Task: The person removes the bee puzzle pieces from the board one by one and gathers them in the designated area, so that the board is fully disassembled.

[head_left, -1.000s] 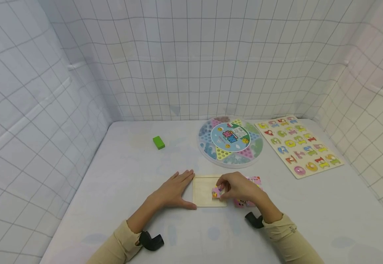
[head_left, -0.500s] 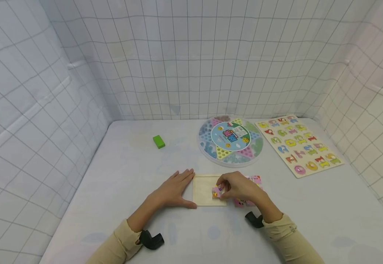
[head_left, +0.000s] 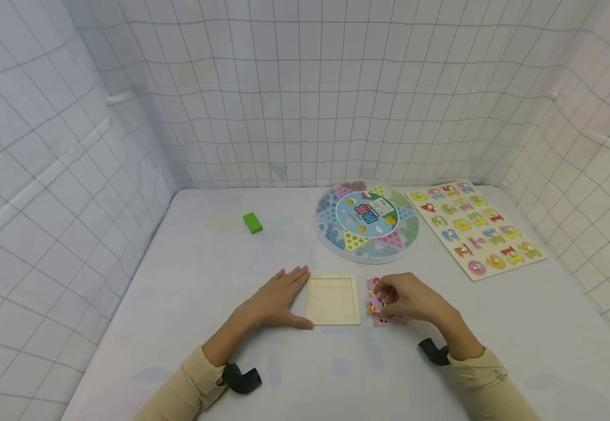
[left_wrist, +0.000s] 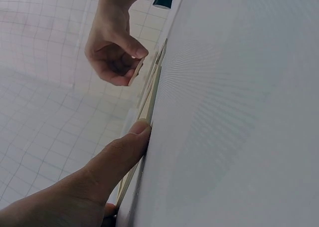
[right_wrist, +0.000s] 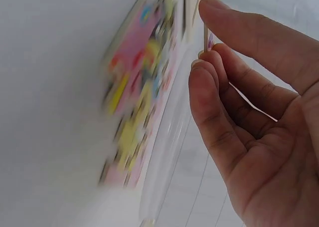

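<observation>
My left hand (head_left: 278, 301) lies spread with straight fingers beside a square wooden puzzle tray (head_left: 332, 301), fingertips and thumb tip at its left edge. In the left wrist view the thumb (left_wrist: 122, 154) presses along the tray's side. My right hand (head_left: 412, 297) pinches a pink jigsaw piece (head_left: 373, 306) between thumb and fingertips, right of the tray. That piece shows edge-on as a thin slab in the left wrist view. Below the right hand lie several pink and yellow jigsaw pieces (right_wrist: 137, 62), partly hidden by it in the head view and blurred in the right wrist view.
A round Chinese checkers board (head_left: 366, 222) lies behind the tray. To its right is a wooden number puzzle board (head_left: 475, 228). A green block (head_left: 253, 223) sits at the back left. Gridded cloth walls (head_left: 305, 93) enclose the white table on three sides.
My right hand has carried the pinched jigsaw piece rightward, from over the tray to over the loose pieces. My left hand has stayed at the tray's left edge.
</observation>
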Tool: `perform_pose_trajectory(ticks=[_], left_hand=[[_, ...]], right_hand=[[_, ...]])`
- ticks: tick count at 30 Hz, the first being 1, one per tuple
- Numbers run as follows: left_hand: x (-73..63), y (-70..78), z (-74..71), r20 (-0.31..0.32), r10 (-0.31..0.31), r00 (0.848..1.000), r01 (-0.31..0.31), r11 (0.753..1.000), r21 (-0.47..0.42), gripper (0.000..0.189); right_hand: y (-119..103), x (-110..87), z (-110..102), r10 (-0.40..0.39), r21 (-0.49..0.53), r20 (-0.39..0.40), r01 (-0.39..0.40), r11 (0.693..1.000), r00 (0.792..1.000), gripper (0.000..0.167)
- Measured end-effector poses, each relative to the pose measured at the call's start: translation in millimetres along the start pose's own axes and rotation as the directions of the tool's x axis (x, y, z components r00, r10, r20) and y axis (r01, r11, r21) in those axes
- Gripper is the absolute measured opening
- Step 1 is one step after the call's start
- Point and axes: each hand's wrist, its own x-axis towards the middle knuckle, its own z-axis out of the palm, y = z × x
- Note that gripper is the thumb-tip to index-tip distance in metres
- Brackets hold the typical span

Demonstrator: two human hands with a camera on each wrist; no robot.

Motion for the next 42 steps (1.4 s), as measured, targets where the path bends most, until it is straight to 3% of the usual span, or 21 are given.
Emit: perform_pose_trajectory(ticks=[10, 15, 22, 32, 42], left_hand=[[1.1, -1.8, 1.7, 0.003, 0.004, 1.000, -0.005, 1.000, 0.014, 0.115], [1.2, -1.4, 0.5, 0.005, 0.005, 1.000, -0.005, 1.000, 0.023, 0.115], [0.9, -1.9, -1.4, 0.001, -0.006, 1.000, 0.006, 1.000, -0.010, 0.114], [2.6, -3.3, 2.7, 0.005, 0.005, 1.000, -0.005, 1.000, 0.009, 0.115], [2.8, -4.1, 3.5, -0.001, 0.007, 1.000, -0.007, 1.000, 0.008, 0.115]], right_hand=[[42.6, -42.9, -19.9, 0.088, -0.011, -0.034, -0.089, 0.996, 0.996, 0.030], [51.2, -54.2, -21.8, 0.146, 0.020, -0.003, -0.146, 0.989, 0.989, 0.030], [50.3, -51.7, -15.6, 0.151, 0.042, 0.016, -0.151, 0.988, 0.988, 0.029], [44.5, -51.1, -13.1, 0.202, 0.054, 0.034, -0.204, 0.978, 0.979, 0.034], [40.2, -50.1, -11.6, 0.209, 0.012, 0.029, -0.210, 0.978, 0.977, 0.031]])
